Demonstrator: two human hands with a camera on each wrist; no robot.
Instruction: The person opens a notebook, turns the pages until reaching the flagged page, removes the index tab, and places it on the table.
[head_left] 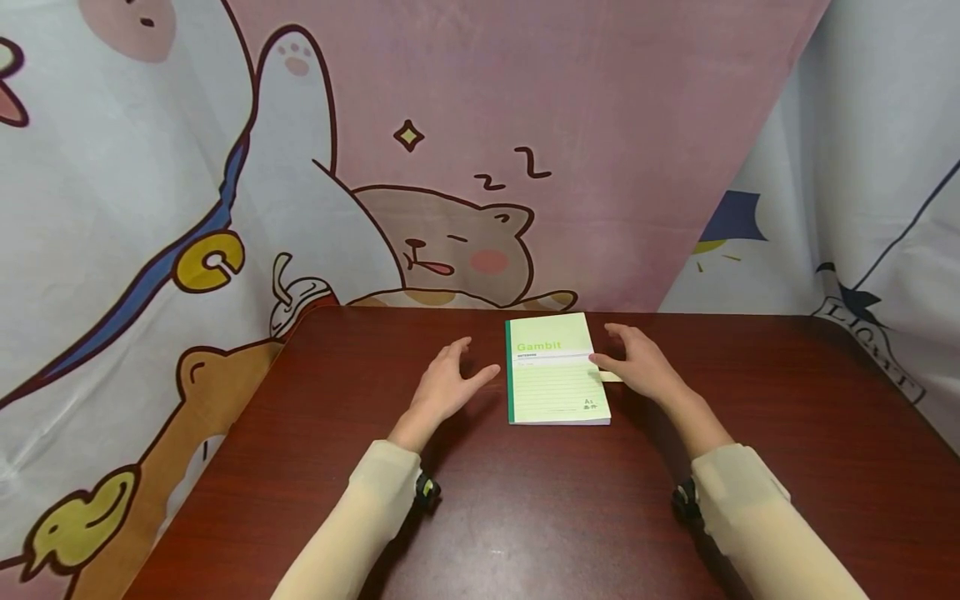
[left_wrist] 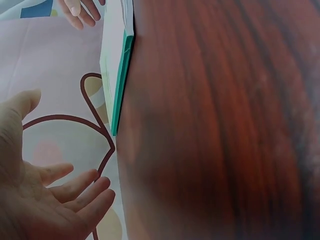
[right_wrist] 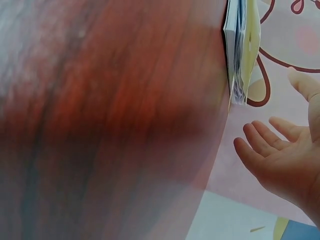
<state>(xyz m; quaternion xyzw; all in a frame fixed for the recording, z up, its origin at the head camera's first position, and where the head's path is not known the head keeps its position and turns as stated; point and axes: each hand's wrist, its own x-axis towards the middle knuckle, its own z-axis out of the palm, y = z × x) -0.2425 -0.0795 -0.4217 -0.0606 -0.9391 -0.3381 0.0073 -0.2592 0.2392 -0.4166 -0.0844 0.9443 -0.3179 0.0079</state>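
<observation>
A pale green notebook (head_left: 558, 387) with a dark green spine and the word "Gambit" lies closed on the table. From its right side sticks out a small pale tab (head_left: 611, 377). My left hand (head_left: 444, 385) hovers left of the spine, fingers spread and apart from it. On the other side, my right hand (head_left: 643, 360) has its thumb tip at the notebook's right edge; whether it touches cannot be told. Both hands hold nothing. In the left wrist view the green spine (left_wrist: 120, 85) shows, and in the right wrist view the page edges (right_wrist: 239, 60).
The dark reddish wooden table (head_left: 525, 525) stretches around the notebook. Behind it hangs a pink and white cloth (head_left: 600, 125) with cartoon animals, reaching down to the table's back edge. A dark band sits at each wrist below the sleeves.
</observation>
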